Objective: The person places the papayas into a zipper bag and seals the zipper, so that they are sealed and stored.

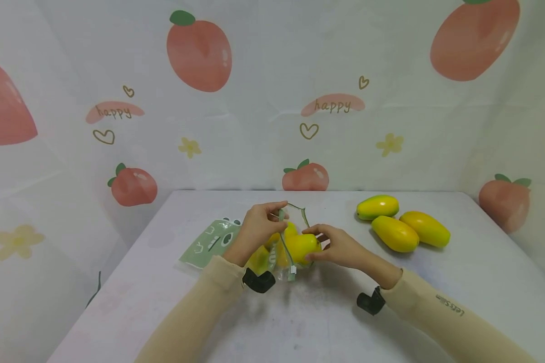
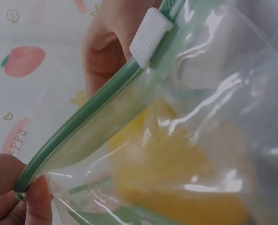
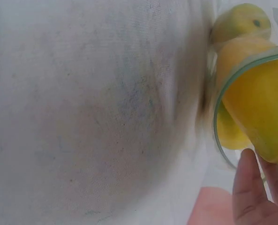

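A clear zip bag (image 2: 214,79) with a green rim and a white slider (image 2: 150,37) lies on the table, its mouth facing right. My left hand (image 1: 259,228) pinches the far part of the rim between thumb and fingers, holding it up. At the mouth, my right hand (image 1: 341,246) grips a yellow mango (image 1: 302,247) by its outer end. In the right wrist view, this mango (image 3: 260,108) is partly inside the green rim, with my fingertips against its tip. More mangoes (image 3: 242,23) show through the plastic deeper in the bag. My left hand partly hides them in the head view.
Three yellow-green mangoes (image 1: 395,234) lie together at the back right of the white table (image 1: 327,322). A flat green bag (image 1: 211,244) with a cartoon face lies left of my left hand. A printed cloth (image 1: 254,126) hangs behind the table.
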`<state>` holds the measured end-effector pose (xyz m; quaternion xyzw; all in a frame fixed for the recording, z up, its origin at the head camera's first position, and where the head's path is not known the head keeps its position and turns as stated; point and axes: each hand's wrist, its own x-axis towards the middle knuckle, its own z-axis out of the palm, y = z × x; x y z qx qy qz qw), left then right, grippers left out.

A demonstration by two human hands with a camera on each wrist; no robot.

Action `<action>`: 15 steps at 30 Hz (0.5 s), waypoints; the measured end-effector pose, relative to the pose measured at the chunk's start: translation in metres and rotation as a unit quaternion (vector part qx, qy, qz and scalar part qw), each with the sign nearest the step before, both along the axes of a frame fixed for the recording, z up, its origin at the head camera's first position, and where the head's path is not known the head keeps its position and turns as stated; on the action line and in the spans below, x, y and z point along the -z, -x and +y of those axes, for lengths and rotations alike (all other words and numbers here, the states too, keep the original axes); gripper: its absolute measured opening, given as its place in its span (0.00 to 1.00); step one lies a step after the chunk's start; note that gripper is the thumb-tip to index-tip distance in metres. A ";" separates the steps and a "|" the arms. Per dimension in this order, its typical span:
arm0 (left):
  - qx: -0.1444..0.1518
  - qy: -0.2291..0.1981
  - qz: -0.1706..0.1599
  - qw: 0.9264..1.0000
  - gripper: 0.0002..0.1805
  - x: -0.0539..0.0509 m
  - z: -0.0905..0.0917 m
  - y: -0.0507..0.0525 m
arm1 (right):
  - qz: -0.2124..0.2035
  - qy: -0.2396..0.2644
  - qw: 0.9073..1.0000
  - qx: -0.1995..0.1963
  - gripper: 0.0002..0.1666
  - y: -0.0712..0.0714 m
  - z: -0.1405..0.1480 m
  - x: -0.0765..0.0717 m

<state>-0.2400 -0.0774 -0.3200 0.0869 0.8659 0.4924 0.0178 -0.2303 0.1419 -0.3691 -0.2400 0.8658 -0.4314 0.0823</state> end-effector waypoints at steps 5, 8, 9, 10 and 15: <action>0.002 -0.003 -0.001 1.000 0.28 0.000 0.000 0.000 | -0.012 0.007 1.000 0.001 0.33 0.001 -0.001 0.000; 0.005 -0.006 0.000 1.000 0.28 0.000 0.000 0.000 | -0.023 0.011 1.000 0.005 0.33 0.002 -0.002 0.000; 0.006 -0.006 0.001 1.000 0.28 0.000 -0.001 0.001 | -0.026 0.011 1.000 0.007 0.33 0.002 -0.002 0.000; 0.007 -0.007 0.002 1.000 0.28 0.000 -0.001 0.001 | -0.031 0.013 0.999 0.010 0.33 0.002 -0.003 0.000; 0.006 -0.007 0.004 1.000 0.28 0.000 0.000 0.001 | -0.035 0.018 0.999 0.009 0.33 0.004 -0.004 0.001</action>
